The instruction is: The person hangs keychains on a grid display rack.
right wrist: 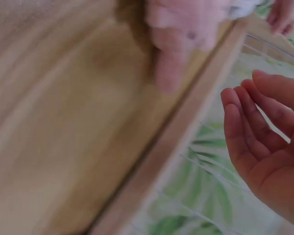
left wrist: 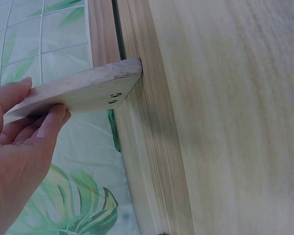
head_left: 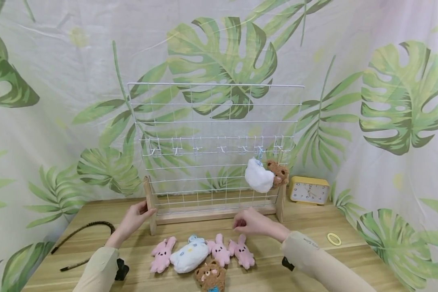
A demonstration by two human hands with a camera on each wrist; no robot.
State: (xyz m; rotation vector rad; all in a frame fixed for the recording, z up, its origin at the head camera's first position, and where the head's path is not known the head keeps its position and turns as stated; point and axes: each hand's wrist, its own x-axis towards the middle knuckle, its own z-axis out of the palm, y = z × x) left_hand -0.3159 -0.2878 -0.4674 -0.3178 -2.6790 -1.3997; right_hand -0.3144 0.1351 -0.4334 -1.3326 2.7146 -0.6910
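Note:
A white wire grid rack (head_left: 211,121) stands on the table in a wooden base. My left hand (head_left: 136,217) holds the left wooden upright (left wrist: 83,88), with the thumb on one face and the fingers on the other. Loosely curled, my right hand (head_left: 255,223) has nothing in it and hovers in front of the base bar, just above the pink plush bunny (head_left: 242,253) at the right of the row. Two more pink bunnies, a white plush (head_left: 190,256) and a brown bear plush (head_left: 211,276) lie beside it. From hooks at the rack's right hang another white plush (head_left: 259,176) and brown bear (head_left: 277,173).
Several clear hooks (head_left: 198,150) line the grid's middle. A yellow clock (head_left: 309,190) stands right of the rack, with a pale yellow ring (head_left: 333,239) nearer the front. A dark headband (head_left: 95,223) lies at the left. Leaf-print cloth (head_left: 58,81) hangs behind.

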